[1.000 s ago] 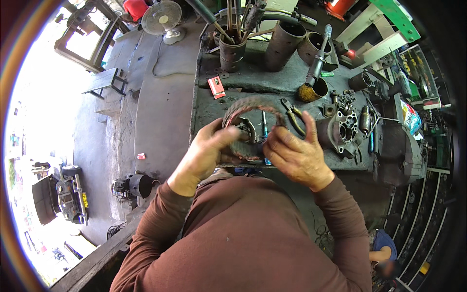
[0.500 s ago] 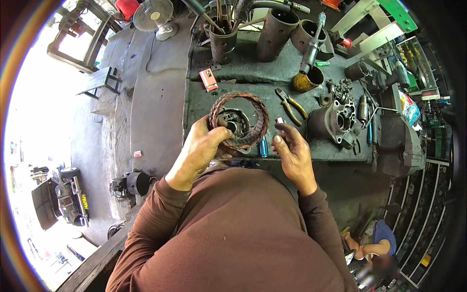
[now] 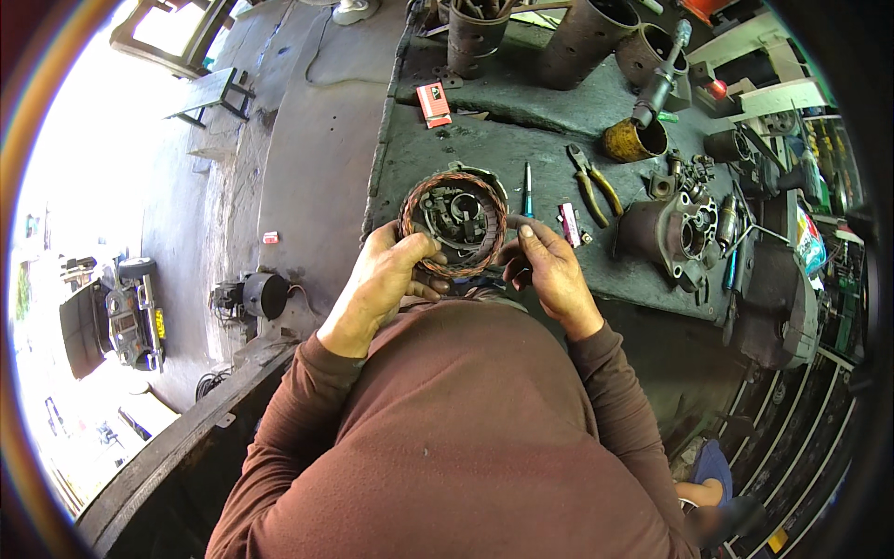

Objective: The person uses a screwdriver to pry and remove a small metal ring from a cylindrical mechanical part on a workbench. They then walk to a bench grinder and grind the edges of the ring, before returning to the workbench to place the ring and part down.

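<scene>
Thumb and fingers of my left hand (image 3: 377, 279) grip the left side of a ring-shaped stator with copper windings (image 3: 500, 244). Seen through the ring and past its far rim is a round metal alternator housing (image 3: 486, 175) on the bench. My right hand (image 3: 554, 275) is at the stator's right edge, fingers curled and thumb bent in toward them. Whether those fingers pinch the ring or a thin wire is hidden. A blue screwdriver (image 3: 528, 194) lies just beyond the right hand, beside a small pink-and-white box (image 3: 569, 224).
Yellow-handled pliers (image 3: 594, 186) and a cast metal housing (image 3: 652, 233) lie to the right on the dark bench (image 3: 410, 140). Farther back are a red-and-white packet (image 3: 434, 104), a yellow-stained cup (image 3: 626, 142) and metal cylinders (image 3: 587, 47). A person (image 3: 712, 475) is low at right.
My right hand has moved left to the stator's edge. The stator is slightly lower over the housing. The view has shifted, uncovering the screwdriver and pink-and-white box.
</scene>
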`<control>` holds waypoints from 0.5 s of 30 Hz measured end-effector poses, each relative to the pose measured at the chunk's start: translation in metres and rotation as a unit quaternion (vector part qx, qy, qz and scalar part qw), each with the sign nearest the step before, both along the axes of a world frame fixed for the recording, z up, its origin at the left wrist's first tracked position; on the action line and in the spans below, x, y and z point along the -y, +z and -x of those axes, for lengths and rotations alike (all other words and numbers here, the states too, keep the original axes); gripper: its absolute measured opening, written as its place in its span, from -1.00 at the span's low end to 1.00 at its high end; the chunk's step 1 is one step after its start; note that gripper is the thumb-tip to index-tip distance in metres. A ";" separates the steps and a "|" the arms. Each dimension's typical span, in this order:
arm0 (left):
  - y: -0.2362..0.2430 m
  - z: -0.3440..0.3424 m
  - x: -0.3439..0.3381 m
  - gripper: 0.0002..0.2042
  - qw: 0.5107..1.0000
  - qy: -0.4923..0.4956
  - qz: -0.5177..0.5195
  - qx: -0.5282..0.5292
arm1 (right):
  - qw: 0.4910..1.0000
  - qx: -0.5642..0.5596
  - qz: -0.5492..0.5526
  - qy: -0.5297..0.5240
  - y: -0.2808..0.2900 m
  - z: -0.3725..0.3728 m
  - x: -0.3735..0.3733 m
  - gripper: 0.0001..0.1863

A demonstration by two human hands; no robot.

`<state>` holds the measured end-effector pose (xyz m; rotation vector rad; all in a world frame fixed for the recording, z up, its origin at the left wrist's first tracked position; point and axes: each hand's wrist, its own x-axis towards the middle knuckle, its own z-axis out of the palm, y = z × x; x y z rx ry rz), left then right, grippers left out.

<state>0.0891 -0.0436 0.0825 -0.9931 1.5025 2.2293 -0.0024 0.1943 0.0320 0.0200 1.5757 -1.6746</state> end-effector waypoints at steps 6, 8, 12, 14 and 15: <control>0.001 -0.007 -0.003 -0.72 1.000 0.009 0.018 0.003 | 0.999 0.029 0.009 0.019 -0.002 0.001 0.002 -0.56; 0.001 -0.007 -0.004 -0.73 1.000 0.003 0.031 -0.002 | 0.999 0.025 0.012 0.023 -0.001 0.001 0.000 -0.56; 0.003 -0.004 -0.006 -0.74 0.997 -0.022 0.070 -0.017 | 0.999 0.027 -0.002 0.018 0.001 -0.004 -0.004 -0.56; 0.003 -0.001 -0.008 -0.75 0.994 -0.041 0.093 -0.033 | 0.999 0.026 0.017 -0.007 0.000 -0.006 -0.006 -0.57; 0.004 0.002 -0.008 -0.75 0.992 -0.052 0.104 -0.043 | 0.999 0.024 0.039 -0.015 0.000 -0.007 -0.007 -0.57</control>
